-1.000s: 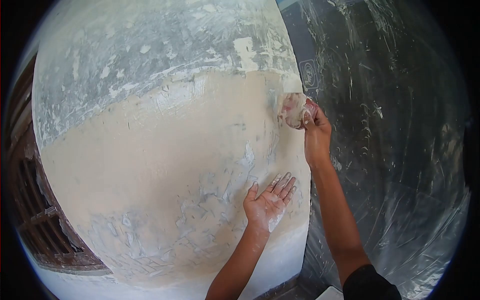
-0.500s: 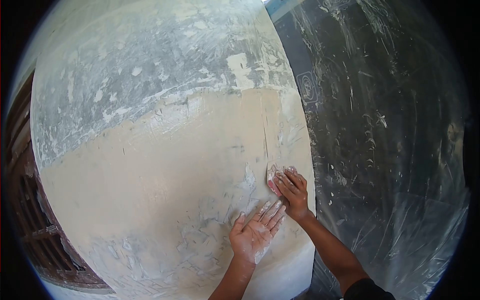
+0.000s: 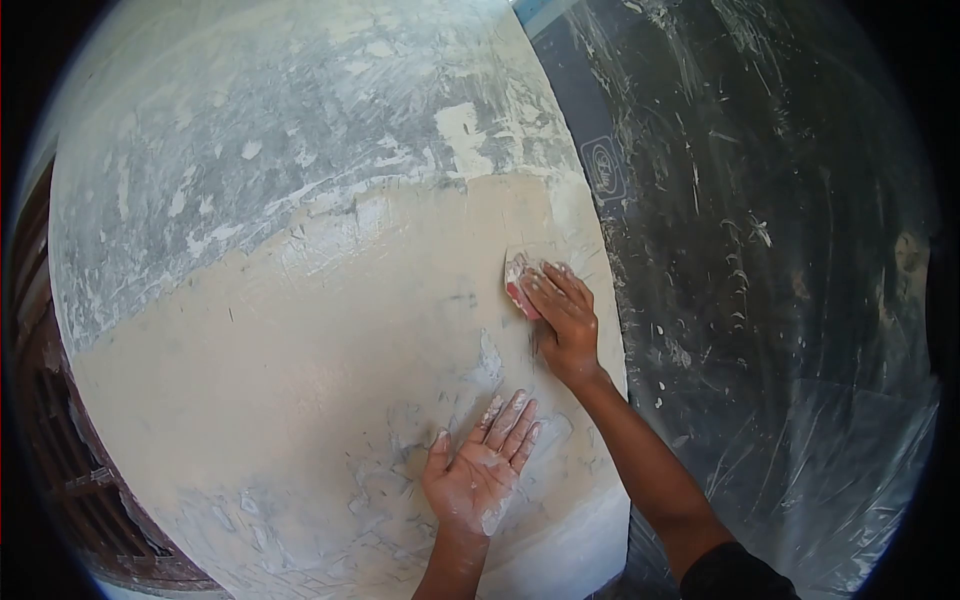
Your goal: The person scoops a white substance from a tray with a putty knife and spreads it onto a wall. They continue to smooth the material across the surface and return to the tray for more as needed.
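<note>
My right hand grips a red scraper smeared with white paste, its edge against the wall. Below and to the left, my left hand is held palm up with the fingers spread; white paste coats its fingertips and the edge of the palm. It holds no tool. A smooth cream coat covers the wall's middle, while the grey upper band is rough and patchy. Grey scrape marks show around my left hand.
Dark plastic sheeting with white splashes hangs along the right side of the wall. At the far left stands a brown slatted frame. A black sleeve shows at the bottom right.
My right hand has moved up and slightly left along the wall with the scraper. My left hand has shifted a little left, still palm up.
</note>
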Action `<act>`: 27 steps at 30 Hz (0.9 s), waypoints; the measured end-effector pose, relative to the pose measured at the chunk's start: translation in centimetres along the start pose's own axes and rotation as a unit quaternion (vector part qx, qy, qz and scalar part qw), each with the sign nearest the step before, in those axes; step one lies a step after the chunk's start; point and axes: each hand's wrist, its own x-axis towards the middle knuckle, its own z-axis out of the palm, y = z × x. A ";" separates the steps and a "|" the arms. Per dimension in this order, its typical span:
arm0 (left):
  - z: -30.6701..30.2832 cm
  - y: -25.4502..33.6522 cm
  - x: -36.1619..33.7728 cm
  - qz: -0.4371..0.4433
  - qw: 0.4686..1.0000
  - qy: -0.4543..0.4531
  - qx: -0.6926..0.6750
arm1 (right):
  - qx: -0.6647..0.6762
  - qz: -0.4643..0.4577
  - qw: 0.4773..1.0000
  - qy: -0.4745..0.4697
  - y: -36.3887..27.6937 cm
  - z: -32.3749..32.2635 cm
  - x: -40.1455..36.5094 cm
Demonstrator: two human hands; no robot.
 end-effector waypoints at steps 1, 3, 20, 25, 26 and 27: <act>0.0 0.1 -0.2 0.008 1.000 -0.004 -0.011 | 0.004 0.021 1.000 -0.021 -1.2 -0.7 -3.8; 0.3 0.1 -0.6 0.016 0.999 0.002 -0.029 | 0.009 0.053 0.996 -0.066 -3.8 -2.4 -11.4; 0.0 -0.6 -1.3 0.021 0.996 0.061 -0.064 | 0.066 0.094 0.993 -0.014 1.8 -0.8 -3.7; -0.7 -0.3 -1.8 0.029 0.997 0.057 -0.050 | 0.046 0.110 0.991 -0.058 -4.8 -4.4 -14.3; -0.9 -0.1 -1.9 0.027 0.997 0.056 -0.049 | 0.046 0.098 0.993 -0.053 -5.3 -5.3 -13.9; -1.2 0.0 -2.0 0.023 0.997 0.058 -0.045 | 0.045 0.083 0.994 -0.048 -5.8 -6.1 -13.2</act>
